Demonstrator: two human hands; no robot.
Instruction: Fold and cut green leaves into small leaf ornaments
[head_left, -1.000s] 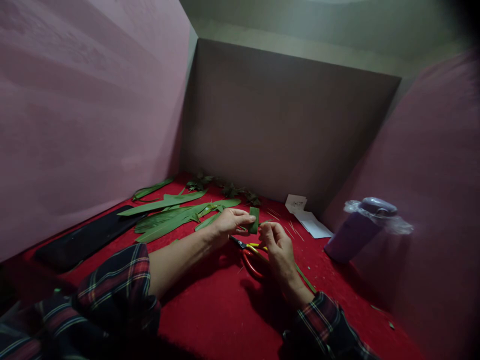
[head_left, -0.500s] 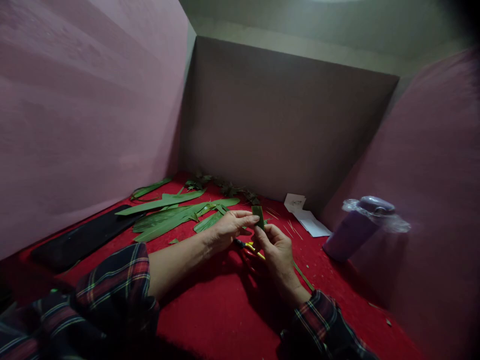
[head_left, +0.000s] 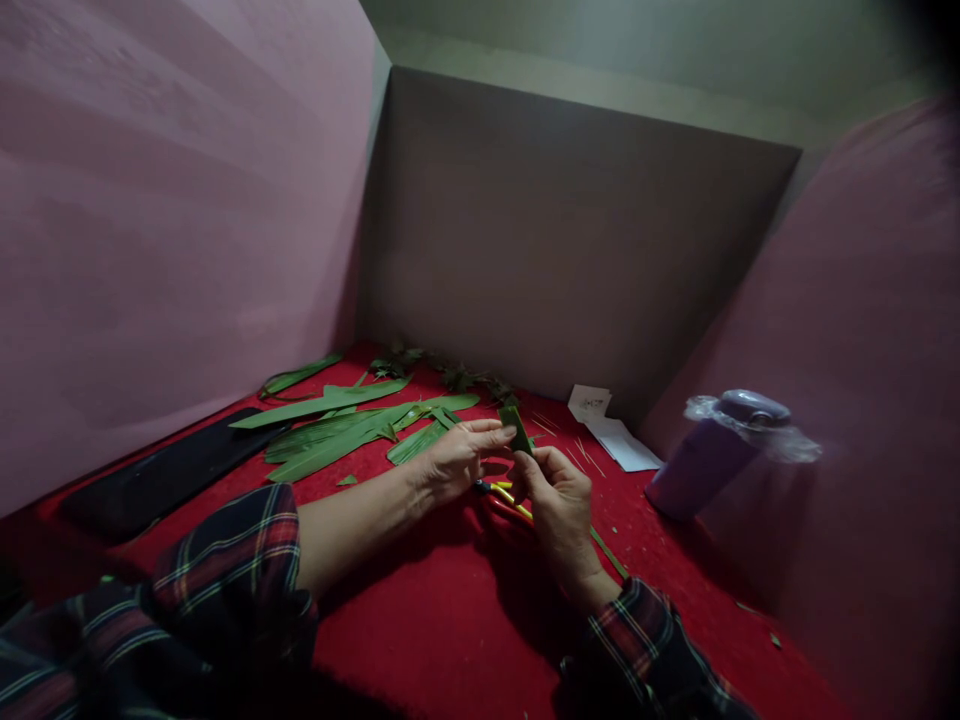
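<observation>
Between my two hands, above the red cloth, is a small piece of green leaf [head_left: 516,430], tilted with its top to the left. My left hand [head_left: 466,455] pinches its left edge with thumb and fingers. From below and the right, my right hand [head_left: 553,495] grips its lower end. Under the hands lie scissors [head_left: 511,500] with yellow and red handles, partly hidden by my right hand. Long green leaves [head_left: 352,435] are spread on the cloth left of my hands.
The red cloth [head_left: 420,620] covers the surface between pink walls. A black flat object [head_left: 169,475] lies at left. Leafy sprigs [head_left: 465,378] lie along the back. Thin sticks [head_left: 589,456] and white papers [head_left: 621,443] are right of centre. A purple container [head_left: 701,462] with clear plastic stands at right.
The leaf piece has tipped from near upright to leaning left. My right hand has shifted slightly to the right; the left hand has barely moved.
</observation>
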